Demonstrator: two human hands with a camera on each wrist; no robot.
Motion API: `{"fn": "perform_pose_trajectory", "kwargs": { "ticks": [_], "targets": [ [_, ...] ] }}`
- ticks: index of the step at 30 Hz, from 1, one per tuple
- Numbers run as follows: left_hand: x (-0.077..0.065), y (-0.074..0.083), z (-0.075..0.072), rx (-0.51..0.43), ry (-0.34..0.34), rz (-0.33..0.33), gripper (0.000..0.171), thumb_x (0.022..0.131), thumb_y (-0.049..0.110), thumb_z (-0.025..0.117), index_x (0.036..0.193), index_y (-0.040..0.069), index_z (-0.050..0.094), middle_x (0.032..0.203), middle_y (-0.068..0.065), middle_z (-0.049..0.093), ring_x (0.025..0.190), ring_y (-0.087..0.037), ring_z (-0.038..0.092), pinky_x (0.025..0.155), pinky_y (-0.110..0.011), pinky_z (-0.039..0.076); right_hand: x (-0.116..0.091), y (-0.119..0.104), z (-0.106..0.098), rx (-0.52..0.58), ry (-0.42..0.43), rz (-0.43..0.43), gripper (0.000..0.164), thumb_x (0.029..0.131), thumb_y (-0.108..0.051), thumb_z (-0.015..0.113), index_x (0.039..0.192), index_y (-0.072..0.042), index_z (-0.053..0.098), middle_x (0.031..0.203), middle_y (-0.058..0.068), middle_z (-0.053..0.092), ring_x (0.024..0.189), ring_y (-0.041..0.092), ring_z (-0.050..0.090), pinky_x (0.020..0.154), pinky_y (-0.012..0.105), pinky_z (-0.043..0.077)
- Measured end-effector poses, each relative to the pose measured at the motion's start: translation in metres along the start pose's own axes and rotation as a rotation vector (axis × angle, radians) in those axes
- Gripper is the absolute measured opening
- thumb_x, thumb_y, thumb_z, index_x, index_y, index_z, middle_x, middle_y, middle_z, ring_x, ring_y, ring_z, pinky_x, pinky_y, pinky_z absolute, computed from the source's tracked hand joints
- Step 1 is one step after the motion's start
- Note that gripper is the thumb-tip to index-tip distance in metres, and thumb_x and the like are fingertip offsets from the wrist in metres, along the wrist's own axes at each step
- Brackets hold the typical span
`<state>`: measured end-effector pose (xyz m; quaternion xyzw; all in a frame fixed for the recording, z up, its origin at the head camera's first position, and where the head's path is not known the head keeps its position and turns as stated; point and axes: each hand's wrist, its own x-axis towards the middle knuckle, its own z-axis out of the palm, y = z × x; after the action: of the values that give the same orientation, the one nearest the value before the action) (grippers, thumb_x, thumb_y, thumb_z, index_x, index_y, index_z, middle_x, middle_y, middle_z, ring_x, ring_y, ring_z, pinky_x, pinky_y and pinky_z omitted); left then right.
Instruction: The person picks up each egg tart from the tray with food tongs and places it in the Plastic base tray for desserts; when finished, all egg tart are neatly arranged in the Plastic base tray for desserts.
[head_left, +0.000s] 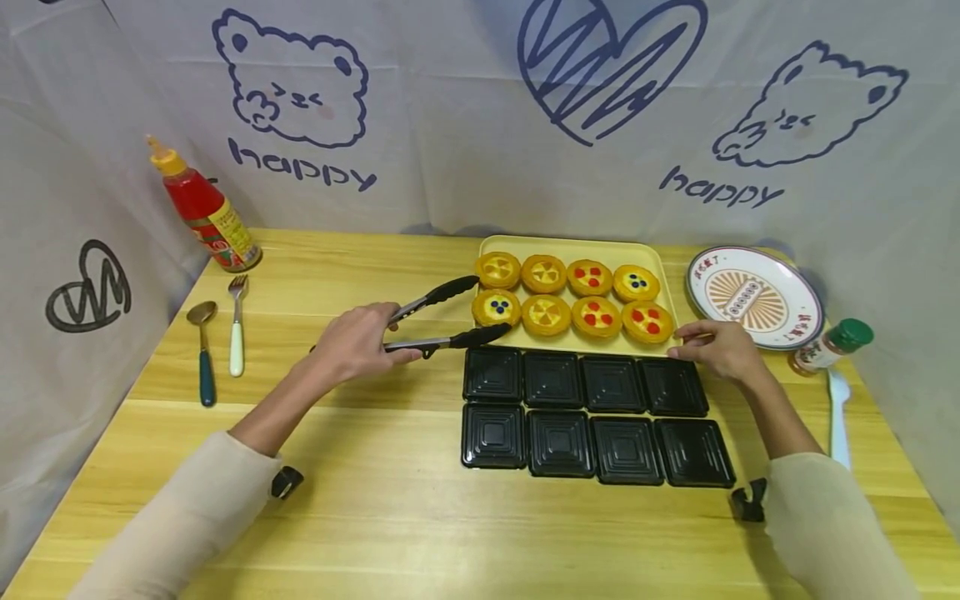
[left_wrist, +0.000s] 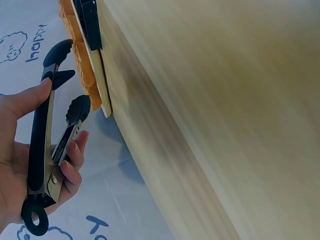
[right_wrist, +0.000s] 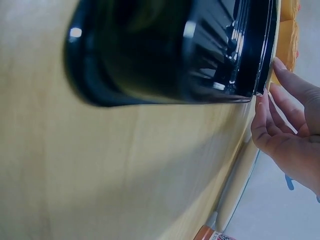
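My left hand (head_left: 363, 342) grips black-and-steel tongs (left_wrist: 41, 135), thumb on one arm and fingers round the other. The tongs' arms stand spread, their black tips at the left end of a pale yellow tray (head_left: 573, 343). One tip lies just in front of a tart with blue berries (head_left: 496, 308). Two rows of round tarts fill the tray, some topped with red pieces (head_left: 596, 317), others with orange wedges (head_left: 546, 315). At the tray's front right corner, my right hand (head_left: 720, 348) pinches the rim between thumb and fingers. Close in front are two rows of black square plastic trays (head_left: 558, 442).
A decorated plate (head_left: 795, 321), a green-capped spice jar (head_left: 832, 343) and a pale blue plastic utensil (head_left: 838, 425) lie to the right. On the left are a red sauce bottle (head_left: 213, 218), a spoon (head_left: 205, 358) and a fork (head_left: 237, 333). White printed cloth (head_left: 450, 183) borders the table.
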<state>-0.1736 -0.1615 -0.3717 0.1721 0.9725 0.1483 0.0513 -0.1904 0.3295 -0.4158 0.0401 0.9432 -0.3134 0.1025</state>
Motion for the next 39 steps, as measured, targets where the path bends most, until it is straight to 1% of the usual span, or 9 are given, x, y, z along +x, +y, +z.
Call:
{"fn": "perform_pose_trajectory", "kwargs": {
  "ticks": [3,9,16,18,22,29,34,39],
  "targets": [
    [0.0046,0.0022,0.0028,-0.003,0.002,0.01,0.066,0.08,0.051,0.07,0.116,-0.002,0.059,0.102,-0.016,0.068,0.086,-0.031,0.064,0.073,-0.043,0.053,-0.0001,0.0003,0.0003,-0.003,0.003,-0.002,0.049,0.081,-0.029,0.075,0.114,0.004,0.063,0.102,0.021,0.066,0.08,0.011,0.06,0.061,0.02,0.047],
    [0.0102,0.004,0.004,-0.014,0.014,0.044,0.065,0.079,0.051,0.071,0.111,-0.004,0.061,0.092,-0.016,0.068,0.075,-0.026,0.062,0.068,-0.039,0.053,0.0,0.0012,-0.0004,-0.004,0.003,-0.009,0.048,0.081,-0.029,0.075,0.114,0.004,0.063,0.102,0.022,0.066,0.08,0.011,0.061,0.061,0.021,0.047],
    [0.0104,0.0047,0.0026,0.008,0.009,0.043,0.064,0.08,0.052,0.07,0.113,-0.003,0.06,0.093,-0.014,0.069,0.077,-0.026,0.064,0.066,-0.038,0.053,-0.0002,0.0005,-0.0009,-0.018,0.002,-0.008,0.048,0.081,-0.029,0.074,0.114,0.004,0.063,0.102,0.022,0.066,0.085,0.019,0.063,0.061,0.021,0.046],
    [0.01,0.0054,0.0014,0.015,0.004,0.043,0.064,0.08,0.052,0.07,0.113,-0.003,0.06,0.093,-0.014,0.069,0.077,-0.026,0.064,0.065,-0.038,0.054,-0.0004,0.0,-0.0008,-0.017,-0.001,-0.008,0.048,0.081,-0.029,0.074,0.114,0.004,0.063,0.102,0.022,0.066,0.084,0.018,0.063,0.062,0.021,0.046],
    [0.0096,0.0059,0.0002,0.019,-0.007,0.042,0.065,0.081,0.052,0.069,0.114,-0.003,0.06,0.094,-0.014,0.069,0.077,-0.026,0.065,0.065,-0.038,0.054,-0.0007,-0.0009,-0.0007,-0.019,-0.002,-0.009,0.047,0.081,-0.028,0.074,0.114,0.004,0.063,0.101,0.022,0.066,0.079,0.012,0.061,0.062,0.021,0.046],
    [0.0095,0.0059,-0.0008,0.044,-0.022,0.041,0.069,0.079,0.052,0.071,0.116,-0.004,0.059,0.097,-0.017,0.069,0.081,-0.029,0.066,0.068,-0.039,0.055,-0.0006,-0.0013,-0.0013,-0.024,-0.006,-0.012,0.047,0.081,-0.028,0.074,0.113,0.004,0.063,0.1,0.021,0.067,0.074,0.005,0.059,0.061,0.021,0.045],
    [0.0089,0.0046,0.0015,0.062,-0.004,0.049,0.065,0.081,0.05,0.07,0.116,-0.004,0.059,0.096,-0.016,0.07,0.08,-0.028,0.067,0.066,-0.04,0.055,-0.0003,-0.0011,-0.0018,-0.02,-0.009,-0.011,0.047,0.081,-0.028,0.075,0.113,0.004,0.063,0.098,0.02,0.068,0.072,0.003,0.057,0.06,0.021,0.046],
    [0.0042,0.0048,-0.0007,0.071,0.013,0.053,0.063,0.083,0.048,0.068,0.119,-0.003,0.058,0.099,-0.015,0.07,0.084,-0.029,0.066,0.069,-0.041,0.055,0.0002,-0.001,-0.0018,-0.019,-0.013,-0.002,0.047,0.081,-0.028,0.075,0.114,0.004,0.063,0.098,0.02,0.068,0.072,0.004,0.057,0.06,0.022,0.045]
  ]
}}
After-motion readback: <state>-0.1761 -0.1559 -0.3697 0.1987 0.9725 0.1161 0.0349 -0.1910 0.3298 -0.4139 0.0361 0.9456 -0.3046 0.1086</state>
